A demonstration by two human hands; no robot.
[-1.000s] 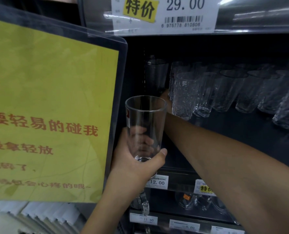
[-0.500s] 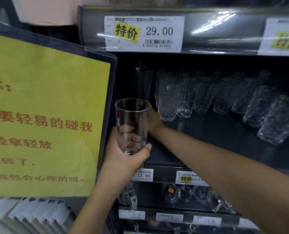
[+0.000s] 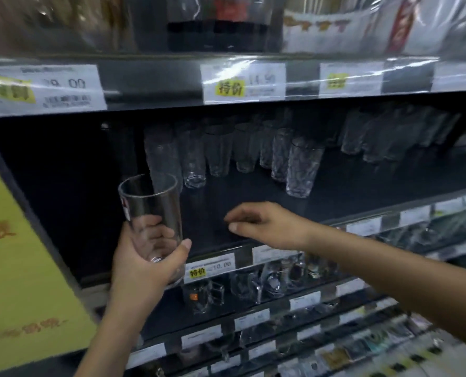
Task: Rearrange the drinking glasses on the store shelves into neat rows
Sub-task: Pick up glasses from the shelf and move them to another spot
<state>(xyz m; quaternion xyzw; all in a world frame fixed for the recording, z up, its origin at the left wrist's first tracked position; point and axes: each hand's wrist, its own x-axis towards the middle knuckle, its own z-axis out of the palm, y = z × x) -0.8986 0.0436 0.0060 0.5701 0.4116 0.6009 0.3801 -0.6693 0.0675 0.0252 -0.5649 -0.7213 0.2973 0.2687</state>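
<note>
1. Drinking glass (image 3: 150,204), clear and upright, was gripped low by the left hand (image 3: 142,268), fingers and thumb wrapped round it, before the dark shelf (image 3: 253,193).
2. Right hand (image 3: 264,224) hovered over the shelf front, fingers loosely curled, holding nothing.
3. Other glasses (image 3: 226,153) stood along the back.

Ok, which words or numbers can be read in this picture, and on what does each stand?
"特价", "10.00": lower price tag, right of the held glass.
"特价": top middle price tag; its number is blurred.
"00": top left price tag; the rest is blurred.
The yellow sign and all other tags: too blurred to read.
</note>
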